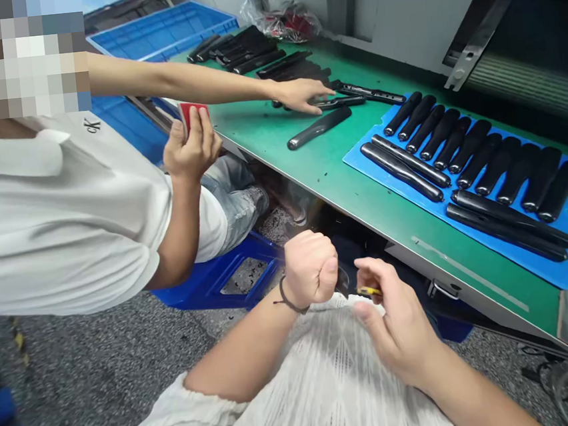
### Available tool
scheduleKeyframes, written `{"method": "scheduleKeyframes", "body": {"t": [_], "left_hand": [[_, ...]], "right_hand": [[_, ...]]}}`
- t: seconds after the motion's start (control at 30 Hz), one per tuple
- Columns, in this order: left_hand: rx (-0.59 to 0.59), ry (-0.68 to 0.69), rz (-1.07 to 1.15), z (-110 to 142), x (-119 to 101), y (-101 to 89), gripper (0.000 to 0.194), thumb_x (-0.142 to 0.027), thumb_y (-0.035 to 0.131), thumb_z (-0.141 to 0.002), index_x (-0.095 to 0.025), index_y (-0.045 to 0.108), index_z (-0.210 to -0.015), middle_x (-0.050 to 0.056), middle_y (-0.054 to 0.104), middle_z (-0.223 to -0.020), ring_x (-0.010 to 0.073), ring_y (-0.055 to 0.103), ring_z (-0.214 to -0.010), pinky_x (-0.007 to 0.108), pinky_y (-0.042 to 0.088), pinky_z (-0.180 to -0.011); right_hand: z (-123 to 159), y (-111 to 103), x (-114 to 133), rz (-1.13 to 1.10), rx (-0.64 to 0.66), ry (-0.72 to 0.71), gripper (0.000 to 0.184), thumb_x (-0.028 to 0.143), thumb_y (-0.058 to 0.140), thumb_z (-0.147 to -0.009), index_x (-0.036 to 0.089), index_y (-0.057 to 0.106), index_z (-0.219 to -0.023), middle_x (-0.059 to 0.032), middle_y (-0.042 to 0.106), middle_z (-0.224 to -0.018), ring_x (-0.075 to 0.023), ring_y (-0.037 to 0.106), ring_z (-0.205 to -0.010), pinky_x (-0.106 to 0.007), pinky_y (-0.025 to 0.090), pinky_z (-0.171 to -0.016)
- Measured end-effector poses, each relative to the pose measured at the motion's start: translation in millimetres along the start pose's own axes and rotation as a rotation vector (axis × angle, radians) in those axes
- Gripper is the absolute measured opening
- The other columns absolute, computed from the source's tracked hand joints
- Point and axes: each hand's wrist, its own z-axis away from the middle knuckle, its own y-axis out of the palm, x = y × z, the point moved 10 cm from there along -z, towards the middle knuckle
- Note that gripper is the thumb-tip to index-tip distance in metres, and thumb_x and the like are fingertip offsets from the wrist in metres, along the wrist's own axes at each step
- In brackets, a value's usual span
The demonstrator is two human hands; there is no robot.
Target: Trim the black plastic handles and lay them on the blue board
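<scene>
My left hand (312, 267) is curled into a fist above my lap, a dark cord bracelet at its wrist. Whatever the fist may contain is hidden by its fingers. Close by on the right, my right hand (397, 319) has bent fingers around a small yellow object (368, 290) with a dark end; its kind is too small to tell. The two hands are apart. Beyond them, a green worktable (389, 213) bears a blue sheet (493, 246) with several glossy black handle-shaped parts (403, 171) laid out in rows.
At the left a co-worker's hand (303, 95) reaches over more black parts (319, 128); their other hand (192, 148) holds a red pad (194, 111). Blue crates (161, 34) stand behind. A blue stool (210, 284) is under the co-worker, and a metal bracket (465, 65) overhangs the table.
</scene>
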Motion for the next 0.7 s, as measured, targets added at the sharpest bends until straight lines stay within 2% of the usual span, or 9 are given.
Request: {"method": "scheduleKeyframes", "body": {"t": [0.1, 0.13, 0.2, 0.27, 0.43, 0.53, 0.7], "left_hand": [[-0.015, 0.033, -0.006, -5.7, 0.7, -3.0, 0.037, -0.034, 0.043, -0.094, -0.023, 0.046, -0.059, 0.003, 0.045, -0.054, 0.0189, 0.036, -0.053, 0.039, 0.026, -0.066], [-0.015, 0.056, 0.002, -6.9, -1.5, -3.5, 0.036, -0.034, 0.044, -0.094, -0.023, 0.046, -0.059, 0.003, 0.044, -0.054, 0.0189, 0.035, -0.053, 0.039, 0.025, -0.066], [-0.003, 0.098, 0.014, -8.7, -7.4, -3.7, 0.035, -0.034, 0.045, -0.094, -0.023, 0.046, -0.06, 0.003, 0.044, -0.054, 0.0187, 0.034, -0.053, 0.039, 0.024, -0.065], [0.019, 0.126, 0.015, -10.3, -13.5, -2.7, 0.036, -0.036, 0.046, -0.093, -0.023, 0.046, -0.06, 0.003, 0.043, -0.054, 0.0186, 0.033, -0.053, 0.039, 0.023, -0.064], [0.061, 0.152, -0.036, -13.0, -21.1, -1.8, 0.039, -0.041, 0.046, -0.093, -0.023, 0.045, -0.058, 0.003, 0.043, -0.053, 0.0187, 0.031, -0.053, 0.039, 0.021, -0.063], [0.08, 0.158, -0.073, -13.3, -20.9, -1.2, 0.039, -0.04, 0.044, -0.093, -0.023, 0.044, -0.058, 0.003, 0.041, -0.052, 0.0187, 0.031, -0.052, 0.04, 0.021, -0.063], [0.04, 0.231, -0.089, -13.1, -28.4, -4.3, 0.027, -0.027, 0.047, -0.088, -0.023, 0.044, -0.062, 0.001, 0.041, -0.054, 0.0182, 0.031, -0.053, 0.039, 0.021, -0.062]], "right_hand": [[-0.7, -6.5, 8.5, 0.151, 0.072, -0.121, 0.022, 0.015, 0.037, -0.106, 0.019, 0.059, -0.109, -0.0027, 0.057, -0.082, -0.0162, 0.051, -0.073, -0.03, 0.039, -0.066], [-1.0, -7.6, 11.6, 0.215, 0.09, -0.166, 0.023, 0.014, 0.037, -0.106, 0.019, 0.059, -0.104, -0.0016, 0.055, -0.078, -0.0158, 0.048, -0.07, -0.03, 0.036, -0.064], [-2.7, -7.1, 12.4, 0.309, 0.134, -0.191, 0.022, 0.025, 0.038, -0.109, 0.018, 0.059, -0.106, -0.0011, 0.054, -0.078, -0.0154, 0.045, -0.068, -0.03, 0.032, -0.062], [-5.1, -3.8, 10.6, 0.331, 0.184, -0.165, 0.032, 0.042, 0.037, -0.11, 0.017, 0.058, -0.108, -0.0023, 0.056, -0.082, -0.0159, 0.048, -0.07, -0.03, 0.032, -0.062], [-10.7, 8.4, 8.1, 0.312, 0.266, -0.101, 0.057, 0.071, 0.034, -0.104, 0.02, 0.053, -0.088, 0.0004, 0.052, -0.077, -0.0141, 0.044, -0.066, -0.029, 0.029, -0.061], [-13.7, 10.8, 7.5, 0.349, 0.242, -0.099, 0.058, 0.071, 0.035, -0.105, 0.021, 0.049, -0.079, 0.0022, 0.049, -0.07, -0.0125, 0.038, -0.061, -0.03, 0.022, -0.059], [-13.8, 2.8, 17.8, 0.44, 0.103, -0.193, 0.056, 0.063, 0.038, -0.107, 0.021, 0.047, -0.071, 0.0022, 0.045, -0.065, -0.0128, 0.033, -0.059, -0.032, 0.018, -0.057]]}}
